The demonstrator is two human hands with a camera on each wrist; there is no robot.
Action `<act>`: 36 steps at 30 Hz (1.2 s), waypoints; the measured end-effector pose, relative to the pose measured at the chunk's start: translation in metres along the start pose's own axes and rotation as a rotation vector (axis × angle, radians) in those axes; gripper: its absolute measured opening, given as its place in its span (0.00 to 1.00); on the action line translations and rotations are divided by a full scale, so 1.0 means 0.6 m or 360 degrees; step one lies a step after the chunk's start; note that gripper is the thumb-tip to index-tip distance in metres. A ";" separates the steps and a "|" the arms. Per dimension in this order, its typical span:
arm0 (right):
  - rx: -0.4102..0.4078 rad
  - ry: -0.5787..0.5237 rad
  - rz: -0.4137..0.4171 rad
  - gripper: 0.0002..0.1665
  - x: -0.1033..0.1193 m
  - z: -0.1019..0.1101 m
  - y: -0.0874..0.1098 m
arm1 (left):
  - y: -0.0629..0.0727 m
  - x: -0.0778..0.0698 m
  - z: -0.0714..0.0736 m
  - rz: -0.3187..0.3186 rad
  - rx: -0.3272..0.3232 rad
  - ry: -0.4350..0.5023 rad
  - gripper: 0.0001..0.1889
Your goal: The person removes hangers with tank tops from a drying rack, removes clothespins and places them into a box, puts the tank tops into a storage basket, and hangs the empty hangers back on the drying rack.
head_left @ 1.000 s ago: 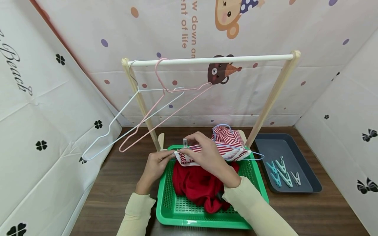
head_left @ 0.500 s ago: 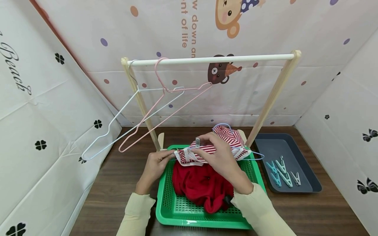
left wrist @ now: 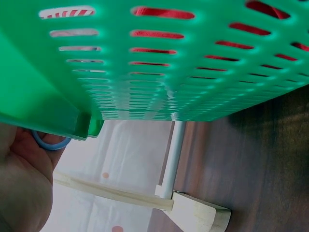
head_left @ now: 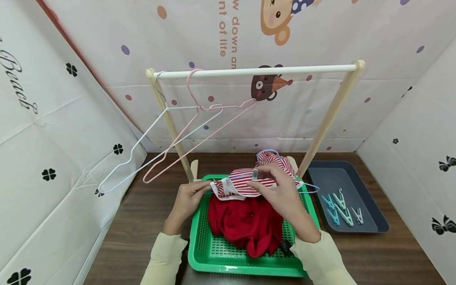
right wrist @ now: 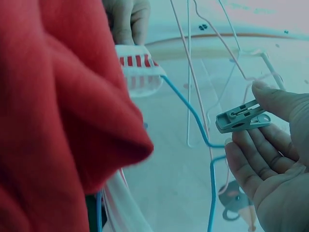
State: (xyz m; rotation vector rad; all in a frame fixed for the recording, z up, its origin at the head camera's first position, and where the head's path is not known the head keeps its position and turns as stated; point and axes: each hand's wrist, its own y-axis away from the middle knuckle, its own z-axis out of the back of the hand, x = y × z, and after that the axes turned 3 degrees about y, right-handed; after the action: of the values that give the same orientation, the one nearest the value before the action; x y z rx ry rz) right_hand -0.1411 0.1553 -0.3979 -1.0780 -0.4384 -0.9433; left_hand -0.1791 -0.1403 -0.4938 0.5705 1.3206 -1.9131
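A red-and-white striped garment [head_left: 246, 190] with white trim lies over the back of the green basket [head_left: 213, 267], on a blue hanger [head_left: 313, 189] whose right end sticks out. At the garment's left end, my left hand [head_left: 188, 200] holds its corner; the left wrist view shows the hanger's blue end loop [left wrist: 50, 142] in the fingers. Over the middle of the garment, my right hand [head_left: 283, 194] pinches a pale clothespin [right wrist: 241, 117] between thumb and fingers, apart from the cloth. Below them in the basket is a bunched red cloth [head_left: 246, 225].
A wood-legged rack with a white bar [head_left: 256, 71] stands behind. From its left part hang a white hanger [head_left: 132, 154] and a pink hanger [head_left: 228, 124]. To the right, a dark grey tray [head_left: 320, 174] holds several clothespins [head_left: 343, 213]. A small black item [head_left: 285, 247] lies in the basket.
My right hand has moved rightward with the clothespin, away from the garment's left end, uncovering more striped cloth. My left hand has stayed at the left corner.
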 end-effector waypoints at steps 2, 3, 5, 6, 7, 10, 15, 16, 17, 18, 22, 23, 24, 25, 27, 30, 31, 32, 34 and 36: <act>-0.0036 -0.0001 0.0002 0.25 -0.006 0.006 0.002 | 0.000 0.000 0.000 -0.0003 -0.0003 -0.0006 0.12; -0.0053 0.0005 0.0003 0.25 -0.009 0.009 0.004 | 0.000 0.000 0.000 -0.0002 -0.0003 -0.0005 0.12; -0.0085 0.0020 -0.0004 0.24 -0.014 0.016 0.006 | 0.000 0.001 0.000 -0.0005 -0.0002 -0.0002 0.12; -0.0100 0.0025 -0.0014 0.24 -0.016 0.021 0.008 | 0.000 0.001 0.000 -0.0007 -0.0002 0.0000 0.12; -0.0113 0.0031 -0.0026 0.24 -0.017 0.025 0.009 | 0.000 0.001 0.000 -0.0010 -0.0002 0.0002 0.12; -0.0138 0.0054 -0.0064 0.23 -0.021 0.039 0.013 | 0.001 0.001 0.000 -0.0018 -0.0007 -0.0001 0.11; -0.0183 0.0126 -0.0150 0.21 -0.029 0.060 0.019 | 0.001 0.000 0.000 -0.0022 -0.0009 0.0003 0.11; -0.0195 0.0131 -0.0163 0.21 -0.031 0.063 0.020 | 0.001 0.001 0.001 -0.0018 -0.0005 0.0009 0.11; -0.0207 0.0134 -0.0172 0.21 -0.033 0.066 0.022 | 0.001 0.002 0.001 -0.0012 0.0000 0.0015 0.11; -0.0218 0.0134 -0.0178 0.20 -0.035 0.069 0.023 | 0.001 0.003 0.001 -0.0002 0.0004 0.0024 0.12; -0.0261 0.0133 -0.0211 0.20 -0.041 0.081 0.028 | 0.000 0.000 0.001 0.0035 0.0014 0.0042 0.11; -0.0269 0.0152 -0.0223 0.21 -0.043 0.085 0.030 | 0.000 -0.001 0.001 0.0042 0.0014 0.0046 0.11; -0.0276 0.0173 -0.0240 0.21 -0.044 0.089 0.031 | -0.001 -0.002 0.001 0.0045 0.0012 0.0047 0.11; -0.0280 0.0194 -0.0256 0.20 -0.046 0.093 0.033 | -0.001 -0.003 0.001 0.0042 0.0008 0.0047 0.11; -0.0291 0.0240 -0.0283 0.21 -0.051 0.102 0.035 | -0.001 -0.004 0.000 0.0038 0.0005 0.0054 0.11; -0.0310 0.0301 -0.0344 0.20 -0.057 0.117 0.039 | -0.001 -0.005 0.000 0.0038 0.0007 0.0058 0.12; -0.0319 0.0317 -0.0367 0.20 -0.059 0.122 0.039 | -0.001 -0.004 0.000 0.0041 0.0009 0.0061 0.12; -0.0328 0.0333 -0.0396 0.20 -0.061 0.127 0.040 | -0.001 -0.004 0.000 0.0046 0.0012 0.0062 0.12; -0.0336 0.0383 -0.0464 0.20 -0.064 0.137 0.041 | 0.000 -0.002 0.000 0.0052 0.0009 0.0051 0.12; -0.0339 0.0420 -0.0525 0.21 -0.068 0.146 0.041 | 0.000 -0.001 0.000 0.0051 0.0004 0.0047 0.11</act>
State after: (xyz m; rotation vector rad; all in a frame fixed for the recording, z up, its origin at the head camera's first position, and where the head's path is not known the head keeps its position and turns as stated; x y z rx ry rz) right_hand -0.1321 0.2545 -0.4022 -1.0706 -0.3060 -1.4316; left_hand -0.1787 -0.1402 -0.4934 0.6194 1.3201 -1.8868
